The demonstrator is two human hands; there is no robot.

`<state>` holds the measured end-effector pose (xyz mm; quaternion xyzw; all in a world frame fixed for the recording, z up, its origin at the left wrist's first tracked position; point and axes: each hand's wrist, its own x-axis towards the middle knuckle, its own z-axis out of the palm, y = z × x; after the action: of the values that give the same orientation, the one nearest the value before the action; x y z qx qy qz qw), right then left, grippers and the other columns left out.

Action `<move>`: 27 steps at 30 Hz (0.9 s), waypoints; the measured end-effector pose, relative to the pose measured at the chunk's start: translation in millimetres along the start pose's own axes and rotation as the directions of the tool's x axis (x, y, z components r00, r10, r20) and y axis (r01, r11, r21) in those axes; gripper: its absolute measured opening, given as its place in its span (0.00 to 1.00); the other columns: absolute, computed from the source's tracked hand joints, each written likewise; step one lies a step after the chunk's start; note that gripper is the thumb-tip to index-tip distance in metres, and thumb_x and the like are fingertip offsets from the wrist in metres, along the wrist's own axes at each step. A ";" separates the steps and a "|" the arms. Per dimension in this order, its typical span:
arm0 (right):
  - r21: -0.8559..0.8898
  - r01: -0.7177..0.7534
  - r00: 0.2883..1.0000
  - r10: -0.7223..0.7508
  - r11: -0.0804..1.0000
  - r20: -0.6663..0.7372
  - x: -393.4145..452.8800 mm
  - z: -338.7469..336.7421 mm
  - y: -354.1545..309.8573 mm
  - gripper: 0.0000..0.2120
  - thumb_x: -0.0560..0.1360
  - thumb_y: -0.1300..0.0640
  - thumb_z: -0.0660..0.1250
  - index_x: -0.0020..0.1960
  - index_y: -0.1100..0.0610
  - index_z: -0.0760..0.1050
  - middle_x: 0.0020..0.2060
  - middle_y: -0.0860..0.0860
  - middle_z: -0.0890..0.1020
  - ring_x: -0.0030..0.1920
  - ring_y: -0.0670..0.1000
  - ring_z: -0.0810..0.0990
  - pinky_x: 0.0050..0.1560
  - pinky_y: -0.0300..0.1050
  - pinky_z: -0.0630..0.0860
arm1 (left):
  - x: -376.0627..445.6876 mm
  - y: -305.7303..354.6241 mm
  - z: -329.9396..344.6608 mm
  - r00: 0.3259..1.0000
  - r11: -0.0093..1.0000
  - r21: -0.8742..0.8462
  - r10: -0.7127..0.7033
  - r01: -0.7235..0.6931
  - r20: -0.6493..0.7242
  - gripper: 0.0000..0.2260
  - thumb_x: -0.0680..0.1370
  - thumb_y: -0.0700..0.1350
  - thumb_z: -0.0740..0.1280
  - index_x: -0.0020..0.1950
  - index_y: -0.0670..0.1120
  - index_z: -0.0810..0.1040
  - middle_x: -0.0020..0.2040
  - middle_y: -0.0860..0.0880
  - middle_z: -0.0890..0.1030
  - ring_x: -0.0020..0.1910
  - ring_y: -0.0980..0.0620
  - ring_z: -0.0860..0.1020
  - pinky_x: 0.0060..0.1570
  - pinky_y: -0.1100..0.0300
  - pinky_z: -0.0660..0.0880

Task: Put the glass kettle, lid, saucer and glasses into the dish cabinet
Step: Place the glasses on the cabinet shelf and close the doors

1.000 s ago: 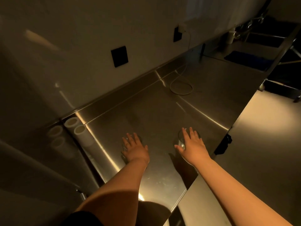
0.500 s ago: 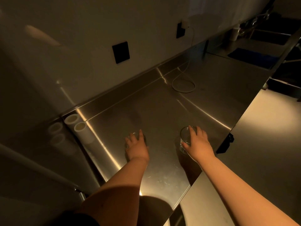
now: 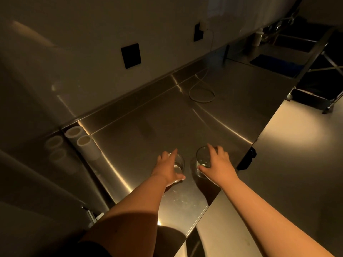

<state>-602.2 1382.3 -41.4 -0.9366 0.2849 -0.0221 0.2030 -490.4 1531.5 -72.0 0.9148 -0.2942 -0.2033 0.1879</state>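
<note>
Two clear drinking glasses are side by side at the front of a steel counter (image 3: 167, 123). My left hand (image 3: 168, 167) grips the left glass (image 3: 179, 164) from the left, thumb in front and fingers round its far side. My right hand (image 3: 216, 162) grips the right glass (image 3: 202, 158) from the right, thumb low on its near wall. I cannot tell if the glasses touch the counter. No kettle, lid or saucer is in view.
Two white cylinders (image 3: 81, 141) lie at the counter's back left beside a shiny steel side panel (image 3: 46, 164). A looped white cable (image 3: 201, 93) lies further back, plugged into a wall socket (image 3: 198, 32). The counter's front edge (image 3: 232, 175) drops to the floor at right.
Both hands have closed round the glasses, which they were only reaching a second ago. The two glasses now sit closer together than before.
</note>
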 end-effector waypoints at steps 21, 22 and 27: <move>0.160 0.379 0.924 -0.365 0.911 -0.115 -16.0 -46.1 -43.6 0.41 0.61 0.39 0.73 0.69 0.49 0.61 0.64 0.46 0.70 0.64 0.46 0.67 0.58 0.35 0.65 | -6.3 15.7 7.2 0.984 0.957 -0.280 0.116 -0.074 0.137 0.47 0.64 0.48 0.79 0.76 0.50 0.55 0.69 0.48 0.70 0.67 0.47 0.70 0.65 0.50 0.70; 0.154 0.383 0.923 -0.372 0.911 -0.095 -16.0 -44.5 -43.8 0.41 0.62 0.40 0.73 0.69 0.49 0.61 0.64 0.46 0.70 0.64 0.46 0.67 0.59 0.35 0.65 | -5.5 14.7 7.3 0.985 0.957 -0.286 0.096 -0.051 0.144 0.49 0.64 0.49 0.79 0.76 0.51 0.52 0.70 0.48 0.69 0.68 0.46 0.69 0.65 0.48 0.70; 0.131 0.349 0.937 -0.349 0.928 -0.027 -16.6 -36.3 -41.3 0.42 0.63 0.41 0.74 0.71 0.51 0.60 0.66 0.48 0.69 0.66 0.47 0.66 0.60 0.35 0.66 | -4.7 12.6 8.1 0.993 0.994 -0.108 0.028 -0.016 0.114 0.52 0.64 0.59 0.76 0.77 0.55 0.43 0.74 0.47 0.61 0.71 0.44 0.64 0.68 0.45 0.65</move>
<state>-600.1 1409.1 9.4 -0.9565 0.1122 -0.0782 0.2577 -503.7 1523.1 -71.8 0.8868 -0.3035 -0.2692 0.2214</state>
